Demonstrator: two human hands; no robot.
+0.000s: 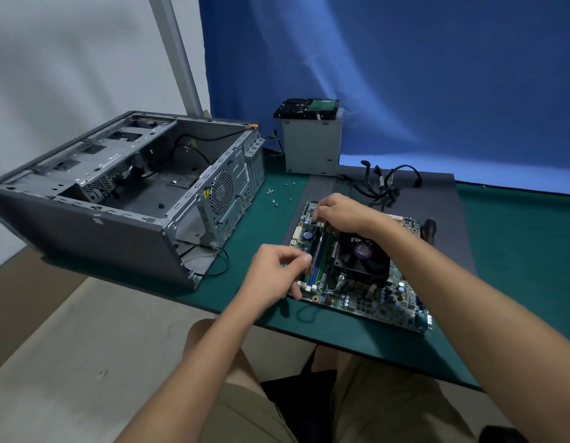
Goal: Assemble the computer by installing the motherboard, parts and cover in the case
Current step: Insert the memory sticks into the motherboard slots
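Shorts: lower centre of the frame, person seated at the near edge of the table.
Left hand: centre of the frame, thumb and forefinger pinching the near end of the memory module; slightly blurred.
Right hand: just above centre, fingers curled down over the module's far end; whether it pinches the module or presses a latch, cannot tell.
Motherboard: flat on a dark grey panel, right of centre, not yet in the case; cooler fan just beside the slots.
Case: on its side at left, open side up, bay bare, well apart from the board.
Loose parts: screws between case and board; grey box at upper centre; cables beyond the board.
Step, judged: seating memory before the board goes in.
Doing it well: check the notch lines up with the slot key, latches swung out. Press straight down on both ends evenly until both latches close. Keep fingers off the contacts, and do not rock it sideways against the fan.
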